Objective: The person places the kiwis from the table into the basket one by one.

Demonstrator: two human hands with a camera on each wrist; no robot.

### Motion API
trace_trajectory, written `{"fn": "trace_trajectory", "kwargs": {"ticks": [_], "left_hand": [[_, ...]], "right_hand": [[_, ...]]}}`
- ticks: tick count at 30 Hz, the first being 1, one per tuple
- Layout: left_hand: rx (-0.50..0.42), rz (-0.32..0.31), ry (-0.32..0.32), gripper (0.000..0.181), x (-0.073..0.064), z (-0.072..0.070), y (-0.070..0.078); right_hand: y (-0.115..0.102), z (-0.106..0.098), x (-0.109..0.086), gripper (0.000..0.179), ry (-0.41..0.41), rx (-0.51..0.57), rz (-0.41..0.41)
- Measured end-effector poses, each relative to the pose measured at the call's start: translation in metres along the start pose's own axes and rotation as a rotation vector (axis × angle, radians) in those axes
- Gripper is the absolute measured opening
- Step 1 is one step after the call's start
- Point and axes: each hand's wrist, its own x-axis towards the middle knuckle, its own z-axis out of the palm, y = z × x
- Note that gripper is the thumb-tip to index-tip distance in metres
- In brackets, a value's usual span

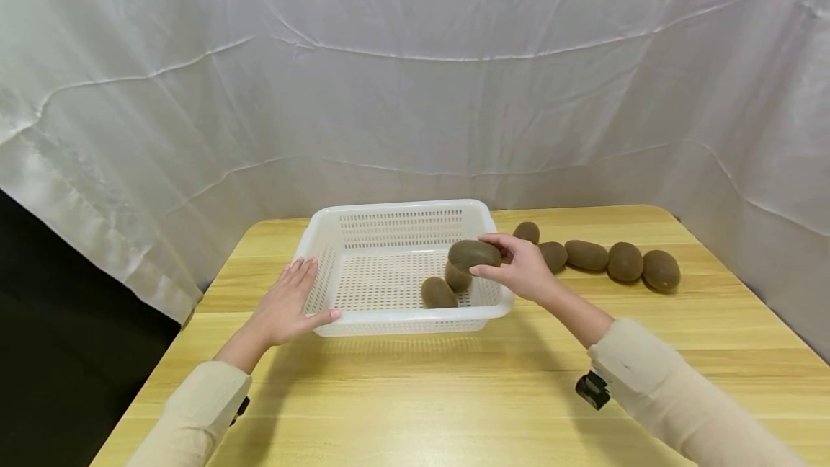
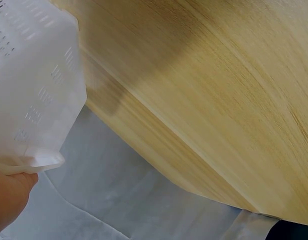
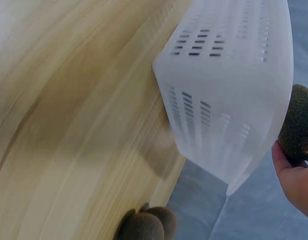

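Note:
In the head view, a white plastic basket (image 1: 415,317) with slotted walls stands on the wooden table. My left hand (image 1: 285,303) rests on its left rim near the front corner, fingers extended and thumb spread along the front edge. My right hand (image 1: 524,267) pinches a brown kiwi (image 1: 473,256) between thumb and fingers, over the basket's right side. That kiwi (image 3: 297,122) also shows above the rim in the right wrist view. Inside the basket, a kiwi (image 1: 439,293) lies near the front right, touching another kiwi (image 1: 457,279) partly hidden under the held one.
Several more kiwis, among them one kiwi (image 1: 586,256) mid-row and one kiwi (image 1: 661,271) at the right end, lie on the table (image 1: 415,395) right of the basket. A pale curtain (image 1: 415,114) hangs behind the table. Something black (image 1: 71,337) is at the left.

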Motion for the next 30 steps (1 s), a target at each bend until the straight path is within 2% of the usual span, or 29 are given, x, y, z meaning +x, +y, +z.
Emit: {"fn": "trace_trajectory", "kwargs": {"ticks": [6,15,25,30], "left_hand": [[0.003,-0.001,0.003,0.097,-0.001,0.000,0.000],[-0.001,-0.004,0.000,0.097,-0.001,-0.001,0.000],[-0.002,-0.007,0.009,0.097,-0.002,0.000,0.000],[-0.005,-0.007,0.008,0.097,-0.001,0.000,0.000]], "right_hand": [[-0.006,0.015,0.004,0.053,-0.012,-0.018,-0.016],[-0.014,0.033,0.011,0.053,-0.049,0.050,-0.048],[-0.014,0.051,0.023,0.049,-0.151,0.064,-0.055],[-0.013,0.057,0.029,0.045,-0.179,0.022,-0.052]]}}
